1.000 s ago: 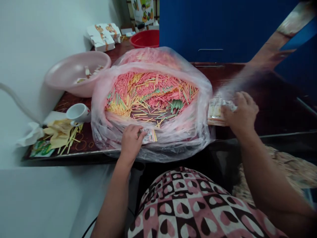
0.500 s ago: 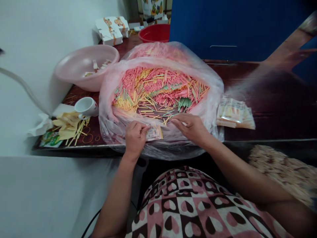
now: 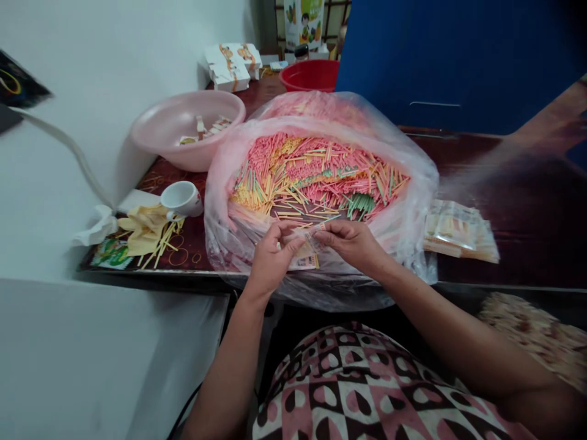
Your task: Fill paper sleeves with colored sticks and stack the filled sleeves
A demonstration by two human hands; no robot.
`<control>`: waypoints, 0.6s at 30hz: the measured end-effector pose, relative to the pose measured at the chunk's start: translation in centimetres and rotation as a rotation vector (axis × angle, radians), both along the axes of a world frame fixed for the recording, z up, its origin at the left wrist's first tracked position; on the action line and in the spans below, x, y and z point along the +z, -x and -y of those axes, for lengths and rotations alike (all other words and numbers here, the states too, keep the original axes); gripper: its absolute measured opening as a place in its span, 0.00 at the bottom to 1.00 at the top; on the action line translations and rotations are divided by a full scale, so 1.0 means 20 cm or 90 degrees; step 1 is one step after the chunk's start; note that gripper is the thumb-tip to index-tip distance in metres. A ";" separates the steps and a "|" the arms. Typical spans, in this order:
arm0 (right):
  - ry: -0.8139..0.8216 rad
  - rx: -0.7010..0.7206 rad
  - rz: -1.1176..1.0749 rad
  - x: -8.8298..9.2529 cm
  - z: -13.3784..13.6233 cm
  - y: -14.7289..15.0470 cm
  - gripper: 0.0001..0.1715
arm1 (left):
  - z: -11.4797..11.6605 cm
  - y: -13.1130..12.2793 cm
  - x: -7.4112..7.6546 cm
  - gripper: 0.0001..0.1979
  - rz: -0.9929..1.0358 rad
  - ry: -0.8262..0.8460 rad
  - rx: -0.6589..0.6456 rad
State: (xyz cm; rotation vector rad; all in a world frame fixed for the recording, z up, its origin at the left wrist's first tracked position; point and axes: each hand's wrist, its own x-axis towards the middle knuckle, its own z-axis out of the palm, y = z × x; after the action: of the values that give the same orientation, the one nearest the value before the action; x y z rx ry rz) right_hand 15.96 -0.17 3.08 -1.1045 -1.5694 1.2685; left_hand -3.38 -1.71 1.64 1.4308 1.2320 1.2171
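Between my left hand [image 3: 274, 256] and my right hand [image 3: 353, 245] is a small clear printed plastic packet [image 3: 308, 234]. Both hands pinch it with thumb and fingers, close together at the near edge of a big plastic bag. Below them a flat printed packet [image 3: 306, 263] lies on the bag's plastic, partly hidden by my left hand. The big clear plastic bag [image 3: 403, 235] is folded wide open. It is full of thin pink, yellow and green sticks [image 3: 316, 159], with a few scattered loose near my fingertips.
A stack of filled packets [image 3: 458, 229] lies at right. On the left stand a white cup [image 3: 180, 197], a pink basin [image 3: 151, 128] and yellow paper scraps [image 3: 144, 226]. Behind are a red basin [image 3: 307, 74], white boxes [image 3: 232, 66] and a blue panel [image 3: 435, 61]. Someone's blurred arm [image 3: 550, 116] is at far right.
My hands have come together, and both now grip a clear packet. The printed packet that was by my left fingers now lies under the hands. The view has shifted slightly left.
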 end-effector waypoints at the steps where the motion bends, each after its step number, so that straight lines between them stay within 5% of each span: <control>1: 0.001 0.006 -0.021 0.00 0.00 0.01 0.14 | 0.00 0.01 0.00 0.13 0.030 0.027 -0.011; 5: -0.024 -0.005 -0.029 -0.01 -0.03 0.05 0.13 | -0.01 0.02 -0.01 0.10 0.091 0.078 -0.002; 9: -0.099 -0.045 0.085 -0.03 -0.06 0.08 0.24 | -0.01 0.03 -0.01 0.10 0.101 0.086 0.016; 15: -0.173 0.028 0.198 -0.04 -0.19 0.12 0.37 | -0.05 0.09 -0.02 0.04 -0.038 -0.069 0.046; 18: -0.226 0.040 0.255 -0.05 -0.34 0.17 0.31 | -0.06 0.11 -0.06 0.04 -0.141 -0.142 0.105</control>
State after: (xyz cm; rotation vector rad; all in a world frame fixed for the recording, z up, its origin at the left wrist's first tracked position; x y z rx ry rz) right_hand 12.57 6.63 2.09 -1.1261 -2.0461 0.7898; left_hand -5.63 -0.45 0.38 1.6891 1.4229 1.3706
